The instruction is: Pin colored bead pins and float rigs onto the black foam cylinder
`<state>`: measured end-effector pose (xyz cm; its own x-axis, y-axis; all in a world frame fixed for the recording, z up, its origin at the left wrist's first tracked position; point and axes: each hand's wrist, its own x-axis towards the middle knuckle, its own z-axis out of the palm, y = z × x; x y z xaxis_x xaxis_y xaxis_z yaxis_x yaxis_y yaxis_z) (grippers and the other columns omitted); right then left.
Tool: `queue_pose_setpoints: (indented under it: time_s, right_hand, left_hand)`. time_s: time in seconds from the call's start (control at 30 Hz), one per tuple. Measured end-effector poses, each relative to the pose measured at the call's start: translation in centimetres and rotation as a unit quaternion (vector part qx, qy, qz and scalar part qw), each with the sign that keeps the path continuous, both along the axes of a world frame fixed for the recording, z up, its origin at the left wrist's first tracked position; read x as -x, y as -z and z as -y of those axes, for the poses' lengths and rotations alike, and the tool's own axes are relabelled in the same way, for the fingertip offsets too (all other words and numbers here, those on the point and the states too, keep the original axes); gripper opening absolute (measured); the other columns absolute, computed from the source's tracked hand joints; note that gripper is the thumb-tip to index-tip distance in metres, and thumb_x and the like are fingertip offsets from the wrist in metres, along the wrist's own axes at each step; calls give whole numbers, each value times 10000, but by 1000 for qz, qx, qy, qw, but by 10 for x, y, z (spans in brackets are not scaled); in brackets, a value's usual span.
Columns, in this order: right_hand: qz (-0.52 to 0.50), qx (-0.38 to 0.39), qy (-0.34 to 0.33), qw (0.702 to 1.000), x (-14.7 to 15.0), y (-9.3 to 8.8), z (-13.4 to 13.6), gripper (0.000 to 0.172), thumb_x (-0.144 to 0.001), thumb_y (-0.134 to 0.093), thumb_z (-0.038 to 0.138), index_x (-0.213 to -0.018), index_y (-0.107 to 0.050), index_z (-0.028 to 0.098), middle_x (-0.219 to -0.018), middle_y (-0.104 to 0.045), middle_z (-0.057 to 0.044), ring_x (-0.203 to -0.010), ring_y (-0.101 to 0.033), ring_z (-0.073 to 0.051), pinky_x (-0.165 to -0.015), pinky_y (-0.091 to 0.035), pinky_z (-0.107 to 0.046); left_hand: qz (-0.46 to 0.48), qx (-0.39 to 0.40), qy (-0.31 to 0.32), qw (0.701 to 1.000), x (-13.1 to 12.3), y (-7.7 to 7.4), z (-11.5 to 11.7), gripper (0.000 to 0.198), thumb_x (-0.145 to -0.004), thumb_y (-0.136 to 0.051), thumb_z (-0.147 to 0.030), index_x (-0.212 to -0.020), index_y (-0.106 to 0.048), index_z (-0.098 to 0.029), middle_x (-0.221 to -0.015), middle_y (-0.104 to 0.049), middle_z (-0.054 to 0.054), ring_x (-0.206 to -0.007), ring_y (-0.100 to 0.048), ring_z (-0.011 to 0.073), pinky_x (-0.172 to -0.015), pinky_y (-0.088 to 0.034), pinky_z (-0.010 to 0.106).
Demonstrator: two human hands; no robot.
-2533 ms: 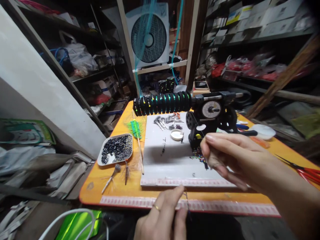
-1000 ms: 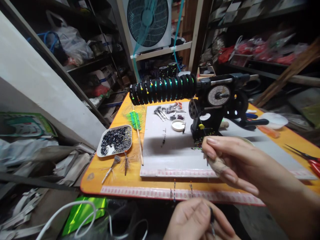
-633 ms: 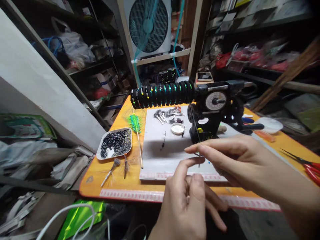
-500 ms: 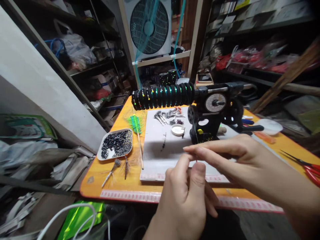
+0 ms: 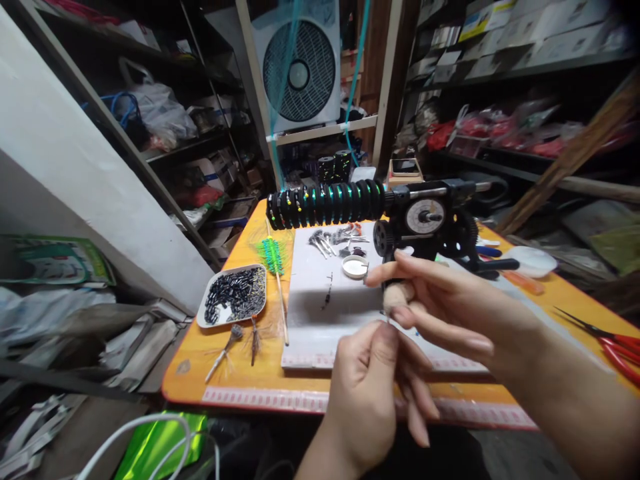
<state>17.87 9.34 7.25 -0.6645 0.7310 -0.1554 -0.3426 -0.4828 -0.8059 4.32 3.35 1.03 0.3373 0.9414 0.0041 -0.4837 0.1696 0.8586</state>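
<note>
My left hand (image 5: 370, 387) is closed in a pinch, thumb against index finger, at the front of the white board (image 5: 305, 333). A tiny thin piece shows at its thumb tip, too small to name. Just above, my right hand (image 5: 440, 300) has its index finger stretched out. A finger wrapped in beige tape bends in with another fingertip close to that thin piece; what they grip is hidden. Behind the hands stands a black geared machine (image 5: 425, 220) with a dial. Its shaft carries a row of black rings (image 5: 327, 203) with small coloured bits.
Left on the orange table (image 5: 190, 380) is a tray of dark beads (image 5: 201, 313), beside feathery bundles (image 5: 225, 353) and a stick with green fibres (image 5: 273, 257). A small white dish (image 5: 355, 259) lies on the board. Red-handled scissors (image 5: 617, 340) lie right; a fan (image 5: 299, 73) stands behind.
My right hand has turned and opened its outer fingers, showing the taped finger. The left hand stays pinched. The whole view has shifted slightly, so the machine sits lower.
</note>
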Motion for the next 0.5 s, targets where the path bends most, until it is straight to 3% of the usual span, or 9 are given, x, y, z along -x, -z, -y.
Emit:
queue_pose_setpoints:
  time_s: [0.1,0.2,0.37,0.5]
  right_hand:
    - [-16,40,32,999,12,-1,2,376,-850,-684,431,-654,-487,178,-518,-566,31,-242,-318,-17,-227,-171,-99]
    - [-35,39,96,994,21,-4,6,523,-748,-782,397,-593,-325,196,-435,-391,101,-251,-253,-1,-239,-214,-80]
    - [-31,46,126,991,22,-5,8,556,-672,-855,385,-563,-348,185,-404,-390,93,-250,-244,1,-235,-226,-75]
    - [-20,55,127,990,20,0,7,534,-665,-867,412,-578,-393,181,-409,-408,90,-251,-238,4,-231,-227,-72]
  left_hand:
    - [100,32,8,994,-13,15,7,602,-828,-562,-736,-683,-597,-153,-395,-596,-12,-215,-446,78,-220,-300,142]
    - [157,54,17,986,-23,20,18,596,-816,-592,-720,-648,-599,-149,-374,-588,-4,-217,-459,85,-229,-324,146]
    - [180,101,6,978,-29,24,32,650,-721,-618,-789,-603,-601,-151,-289,-460,-32,-187,-409,97,-218,-315,168]
    - [151,108,-8,983,-30,45,38,693,-738,-559,-814,-498,-549,-165,-244,-338,-43,-185,-295,66,-199,-195,154]
